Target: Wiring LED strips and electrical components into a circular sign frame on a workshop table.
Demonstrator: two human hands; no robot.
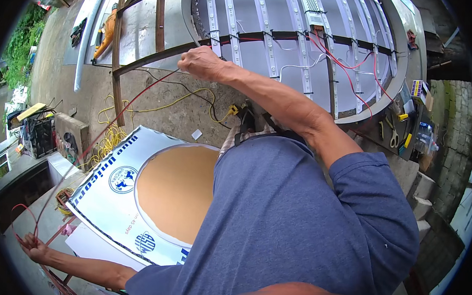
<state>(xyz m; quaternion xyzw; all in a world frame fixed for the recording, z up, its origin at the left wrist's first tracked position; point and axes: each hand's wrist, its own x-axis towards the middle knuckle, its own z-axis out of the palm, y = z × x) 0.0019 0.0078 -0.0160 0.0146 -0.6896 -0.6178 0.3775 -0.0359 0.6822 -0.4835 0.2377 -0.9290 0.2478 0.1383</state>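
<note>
concrete floor (60,47), blue-lettered sheet (113,205), red wire (134,99) in left hand (36,248), right hand (202,63)

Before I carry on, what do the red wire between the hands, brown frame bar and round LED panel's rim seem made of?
Red wire: likely plastic sheath, smooth, gently curving; core hidden. Brown frame bar: probably steel, matte, rusty-looking. Rim: perhaps painted metal, even matte grey; plastic possible.
</note>
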